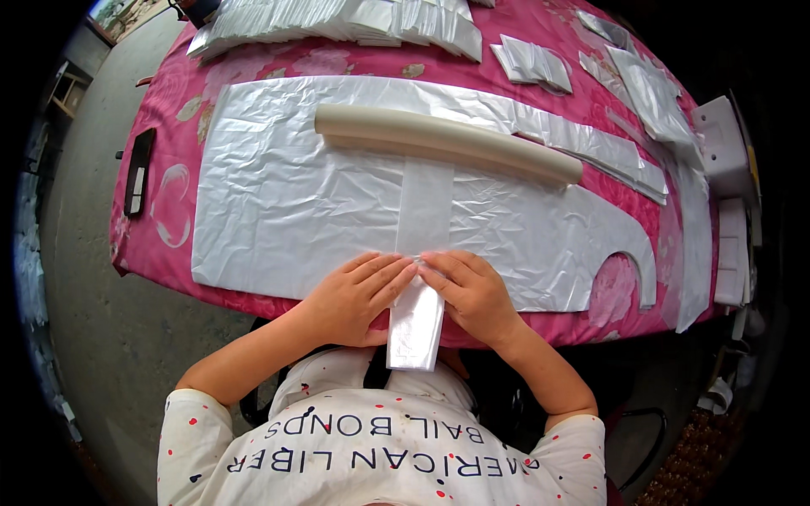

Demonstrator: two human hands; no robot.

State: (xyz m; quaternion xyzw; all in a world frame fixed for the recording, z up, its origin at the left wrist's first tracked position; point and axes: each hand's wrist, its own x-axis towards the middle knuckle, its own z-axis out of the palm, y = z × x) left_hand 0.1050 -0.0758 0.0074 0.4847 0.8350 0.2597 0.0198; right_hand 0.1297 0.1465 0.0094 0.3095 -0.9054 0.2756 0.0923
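A grey concrete floor (89, 219) ran along the left of a table spread with a pink floral tablecloth (173, 114); a dark phone-like device (139, 173) lay near the cloth's left edge, and white boxes (724, 148) stood beyond the right edge; a long row of folded white plastic bags (337, 21) filled the far edge, with a small stack of folded plastic (533, 65) to its right.

A broad, wrinkled white plastic sheet (278, 202) covered the near part of the cloth, its right end cut in a curve; a beige tube (447, 143) lay aslant across it; a smooth plastic band (424, 202) ran from the tube towards the hands.

The folded plastic strip (414, 329) was at the near edge of the table, its lower end reaching out over the person's lap; the left hand (363, 291) touched its left side, fingers close together; the right hand (468, 291) met its upper right side with thumb and fingertips; whether either hand pinched it could not be told.
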